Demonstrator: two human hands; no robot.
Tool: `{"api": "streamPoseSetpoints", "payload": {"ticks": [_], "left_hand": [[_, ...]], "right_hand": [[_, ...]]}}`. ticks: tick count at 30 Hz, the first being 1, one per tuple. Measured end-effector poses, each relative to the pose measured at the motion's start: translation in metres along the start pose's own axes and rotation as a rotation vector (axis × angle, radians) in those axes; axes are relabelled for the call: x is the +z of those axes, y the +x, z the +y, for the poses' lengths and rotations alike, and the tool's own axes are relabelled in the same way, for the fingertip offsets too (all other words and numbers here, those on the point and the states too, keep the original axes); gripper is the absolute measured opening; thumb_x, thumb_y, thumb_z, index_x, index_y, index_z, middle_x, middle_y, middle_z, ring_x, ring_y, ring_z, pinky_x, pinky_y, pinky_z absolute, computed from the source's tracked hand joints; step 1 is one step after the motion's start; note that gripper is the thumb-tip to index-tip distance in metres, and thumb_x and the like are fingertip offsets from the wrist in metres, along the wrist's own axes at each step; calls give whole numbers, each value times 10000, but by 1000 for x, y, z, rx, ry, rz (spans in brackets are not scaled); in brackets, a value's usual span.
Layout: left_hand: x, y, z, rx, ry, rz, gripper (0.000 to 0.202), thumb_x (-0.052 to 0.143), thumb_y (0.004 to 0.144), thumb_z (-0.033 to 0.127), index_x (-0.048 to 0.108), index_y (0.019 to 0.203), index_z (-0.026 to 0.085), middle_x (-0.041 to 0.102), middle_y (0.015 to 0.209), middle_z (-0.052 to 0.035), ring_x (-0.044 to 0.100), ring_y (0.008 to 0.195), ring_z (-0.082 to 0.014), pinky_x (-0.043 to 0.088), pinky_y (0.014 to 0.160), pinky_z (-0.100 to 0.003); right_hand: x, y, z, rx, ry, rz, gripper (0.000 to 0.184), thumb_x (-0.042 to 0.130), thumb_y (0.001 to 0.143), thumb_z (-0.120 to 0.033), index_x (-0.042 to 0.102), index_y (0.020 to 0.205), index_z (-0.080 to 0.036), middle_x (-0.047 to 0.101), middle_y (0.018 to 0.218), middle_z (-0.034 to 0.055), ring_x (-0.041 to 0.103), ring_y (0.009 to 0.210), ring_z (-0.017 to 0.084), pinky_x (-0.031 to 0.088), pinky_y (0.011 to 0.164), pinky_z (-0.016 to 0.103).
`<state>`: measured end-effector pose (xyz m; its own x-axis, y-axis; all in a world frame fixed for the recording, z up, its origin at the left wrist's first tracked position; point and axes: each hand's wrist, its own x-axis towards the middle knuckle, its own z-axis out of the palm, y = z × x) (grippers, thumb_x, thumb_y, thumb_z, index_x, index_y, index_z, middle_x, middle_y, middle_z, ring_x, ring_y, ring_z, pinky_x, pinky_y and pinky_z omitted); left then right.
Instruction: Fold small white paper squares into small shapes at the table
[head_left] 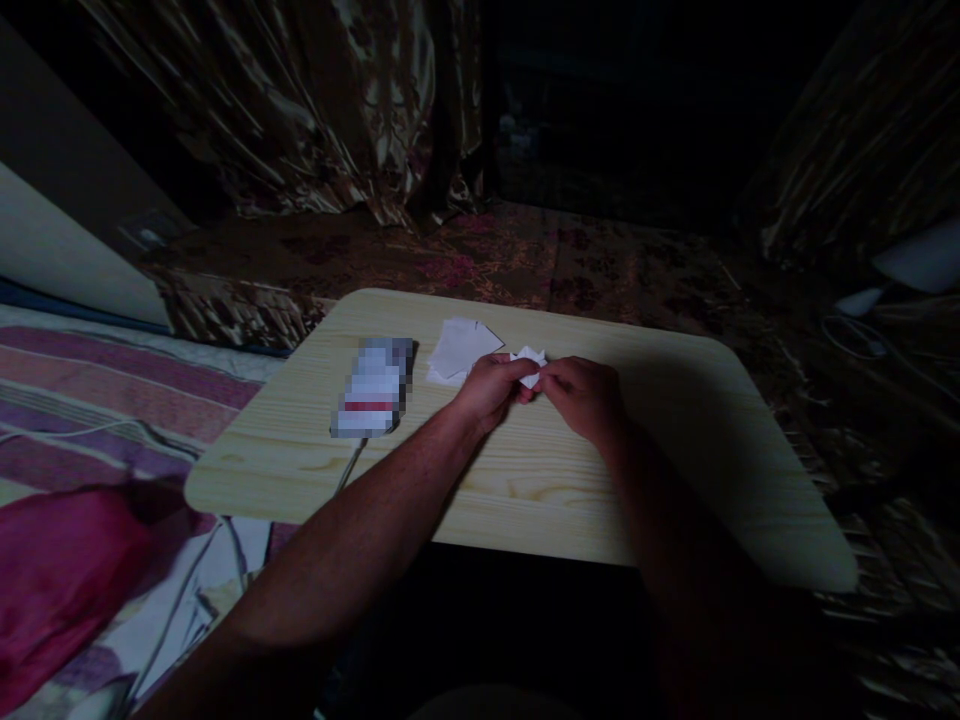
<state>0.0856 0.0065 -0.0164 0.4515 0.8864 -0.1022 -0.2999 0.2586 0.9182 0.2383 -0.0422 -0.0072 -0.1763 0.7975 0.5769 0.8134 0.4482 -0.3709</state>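
Note:
A small folded white paper piece [529, 363] is held between both hands above a light wooden table [525, 480]. My left hand [491, 388] pinches its left side with curled fingers. My right hand [581, 395] pinches its right side, fingers closed. Just behind my left hand, a small stack of white paper squares [459, 348] lies flat on the table.
A phone [373, 388] lies on the table's left part with a cable [349, 465] running off the near edge. Striped bedding [97, 400] and a red cloth [67, 570] lie left. Patterned curtains [300, 100] hang behind; the room is dim.

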Motion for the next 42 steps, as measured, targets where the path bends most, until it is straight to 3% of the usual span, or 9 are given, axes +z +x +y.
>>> {"api": "streamPoseSetpoints", "payload": {"ticks": [6,20,23,26,30,35,42], "left_hand": [[-2,1,0,-51,10,4,161,677,635,236,653,645,77,635,583,-69,507,435,-82,357,415,-209],[-1,-1,4,-97,25,40,164,686,633,232,643,655,75,641,594,-67,510,427,-74,365,410,-196],[1,-2,4,-48,25,55,166,683,647,240,638,658,80,648,600,-62,501,429,-64,355,423,-195],[2,-2,5,34,33,61,176,687,666,260,640,682,91,659,634,-54,509,462,-62,376,461,-198],[2,-1,2,108,65,78,202,708,680,302,633,709,116,620,611,-13,495,478,-63,369,470,-201],[2,-1,-4,206,185,93,246,699,710,361,638,723,123,579,581,6,447,459,-58,321,451,-205],[0,1,-9,222,291,115,273,677,720,399,623,699,132,564,549,8,433,445,-64,278,433,-210]], "right_hand": [[0,0,-1,75,106,1,140,548,844,-217,669,780,-243,729,776,-4,659,710,149,471,688,256],[0,1,-1,60,127,43,126,574,806,-214,681,739,-212,716,713,-5,652,641,129,464,622,233],[2,2,-2,175,269,90,98,594,793,-260,672,761,-209,722,712,0,676,665,143,495,638,240],[0,4,-4,405,479,126,120,603,777,-308,647,773,-196,721,706,16,695,672,166,525,622,257],[-6,9,-6,608,666,48,166,614,756,-336,626,744,-171,691,625,21,672,584,168,529,567,265],[-10,13,-10,705,744,-39,182,630,725,-341,627,716,-160,682,609,24,633,527,142,524,530,251],[-7,13,-12,722,748,-43,128,641,680,-279,628,706,-155,670,573,19,636,511,148,531,520,253]]}}
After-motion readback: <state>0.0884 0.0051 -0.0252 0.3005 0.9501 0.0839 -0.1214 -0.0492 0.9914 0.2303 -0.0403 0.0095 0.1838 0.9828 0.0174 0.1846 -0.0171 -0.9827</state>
